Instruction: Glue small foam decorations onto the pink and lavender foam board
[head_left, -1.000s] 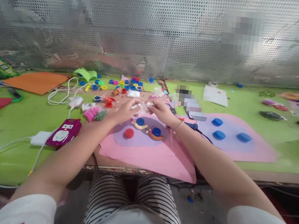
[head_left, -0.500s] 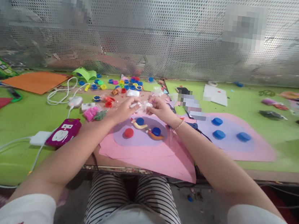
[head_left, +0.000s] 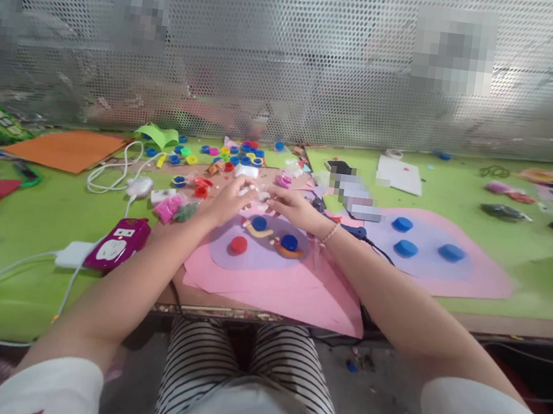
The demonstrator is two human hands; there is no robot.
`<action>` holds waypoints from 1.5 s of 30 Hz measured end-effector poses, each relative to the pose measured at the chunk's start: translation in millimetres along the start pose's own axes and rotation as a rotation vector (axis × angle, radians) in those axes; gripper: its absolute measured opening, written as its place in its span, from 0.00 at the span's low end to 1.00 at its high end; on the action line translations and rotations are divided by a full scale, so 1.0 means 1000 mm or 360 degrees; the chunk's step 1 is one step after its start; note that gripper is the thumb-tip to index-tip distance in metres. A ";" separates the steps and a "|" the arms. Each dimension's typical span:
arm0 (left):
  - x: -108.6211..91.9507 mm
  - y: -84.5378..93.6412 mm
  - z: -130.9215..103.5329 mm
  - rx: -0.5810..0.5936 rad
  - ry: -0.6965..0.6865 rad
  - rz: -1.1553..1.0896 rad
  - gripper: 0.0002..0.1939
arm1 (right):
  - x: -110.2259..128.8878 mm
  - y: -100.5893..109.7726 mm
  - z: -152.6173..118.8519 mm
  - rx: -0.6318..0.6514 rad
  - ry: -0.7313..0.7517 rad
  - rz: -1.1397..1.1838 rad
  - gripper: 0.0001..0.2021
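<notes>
My left hand and my right hand meet above the back of the purple oval on pink paper. Between them is a small white lump with clear wrapping around it; the fingers of both hands are closed on it. On the oval, just below the hands, lie a blue cap with a cream curved clay strip, a second blue cap on an orange-brown strip, and a red cap.
Many coloured caps lie behind the hands. A purple power socket with white cables is at left. Pink clay lies beside my left wrist. At right are a phone and another sheet with three blue caps.
My right hand has flattened and turned slightly over the white lump. A pink piece behind it now shows. My left hand has shifted a little.
</notes>
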State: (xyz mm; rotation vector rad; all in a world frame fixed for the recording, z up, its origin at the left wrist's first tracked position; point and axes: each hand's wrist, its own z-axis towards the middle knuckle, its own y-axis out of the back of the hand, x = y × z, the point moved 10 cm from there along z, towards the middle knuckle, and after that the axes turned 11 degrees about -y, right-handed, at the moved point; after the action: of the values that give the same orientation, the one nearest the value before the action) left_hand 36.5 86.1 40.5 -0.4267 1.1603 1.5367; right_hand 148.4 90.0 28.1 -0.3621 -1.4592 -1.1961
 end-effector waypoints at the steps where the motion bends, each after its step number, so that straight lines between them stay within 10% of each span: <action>1: 0.001 -0.001 0.000 0.0018 0.0013 0.0016 0.11 | 0.002 -0.001 -0.001 0.0010 0.0016 -0.0034 0.18; 45: -0.016 -0.021 -0.004 0.0350 -0.0252 0.0259 0.15 | 0.041 -0.016 -0.023 -0.0044 0.0612 -0.1042 0.17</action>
State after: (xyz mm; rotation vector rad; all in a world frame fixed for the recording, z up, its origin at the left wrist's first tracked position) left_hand 59.1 72.3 42.4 -0.0635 1.2465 1.5307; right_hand 136.8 48.2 52.0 0.3493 -1.2496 -1.6911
